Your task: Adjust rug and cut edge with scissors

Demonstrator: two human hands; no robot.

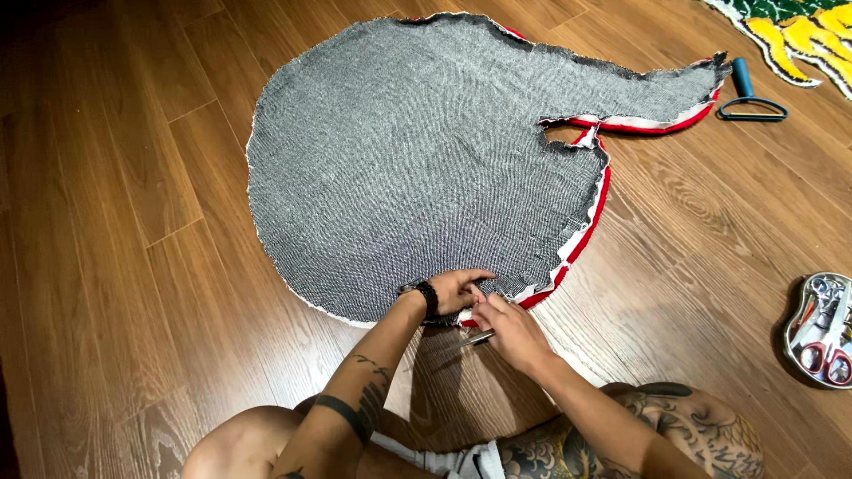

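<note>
I see a large rug lying face down on the wooden floor, its grey backing up. Along its right side a red and white edge sticks out beyond the grey; the left side looks trimmed close, so I judge the edging partly done. At the rug's near edge, my left hand pinches the border, and my right hand, just beside it, grips a thin metal tool. Right of the rug sits a tin of scissors.
</note>
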